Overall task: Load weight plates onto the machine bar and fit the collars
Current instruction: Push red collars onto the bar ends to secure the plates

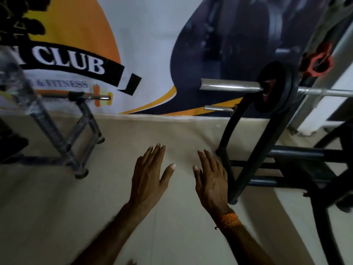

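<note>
Both hands hang free over the pale floor [57, 217] — the left hand [149, 176] and right hand [212, 180] spread flat, each grip released and empty. One black weight plate [280, 88] already sits on the steel bar [229, 84] at the machine's black frame [235, 131]. An orange collar [320, 63] rests higher on the frame, not yet fitted, so the loading looks only partly finished — the bar's outer end is bare.

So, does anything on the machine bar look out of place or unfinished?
One black weight plate sits on the bar with bare sleeve outside it and no collar. A red collar is farther up the machine frame instead. Both hands, left and right, are open and empty.
</note>
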The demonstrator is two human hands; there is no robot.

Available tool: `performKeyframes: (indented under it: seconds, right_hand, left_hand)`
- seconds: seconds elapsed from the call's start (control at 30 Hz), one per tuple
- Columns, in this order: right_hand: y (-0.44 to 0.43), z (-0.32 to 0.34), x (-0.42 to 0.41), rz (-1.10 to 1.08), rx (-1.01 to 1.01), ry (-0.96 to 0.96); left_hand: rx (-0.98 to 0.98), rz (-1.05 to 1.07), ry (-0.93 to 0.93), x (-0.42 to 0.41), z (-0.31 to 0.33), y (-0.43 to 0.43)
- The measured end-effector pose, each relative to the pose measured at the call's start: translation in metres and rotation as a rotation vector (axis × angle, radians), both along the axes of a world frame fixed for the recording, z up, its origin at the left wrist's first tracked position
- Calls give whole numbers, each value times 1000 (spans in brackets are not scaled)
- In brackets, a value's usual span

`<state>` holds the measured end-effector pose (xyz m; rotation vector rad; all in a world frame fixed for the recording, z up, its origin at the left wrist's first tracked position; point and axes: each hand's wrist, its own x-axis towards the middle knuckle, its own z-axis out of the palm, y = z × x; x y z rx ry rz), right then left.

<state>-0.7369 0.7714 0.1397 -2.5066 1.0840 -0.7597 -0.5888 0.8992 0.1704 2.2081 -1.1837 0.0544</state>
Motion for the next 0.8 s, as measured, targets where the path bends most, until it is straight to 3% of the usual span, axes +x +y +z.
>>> performKeyframes:
  seconds: [0.33,0.57,0.8]
  right_hand:
    - [-74,41,102,-376,-15,-81]
    - [-159,65,131,-579,-68,-117]
    - [-234,92,147,-766,-179,-138]
  left_hand:
    - [-35,-424,-83,153,44,-146]
    - [-196,-665,-160,192,80,-269]
    - [-221,-849,-155,202,116,-383]
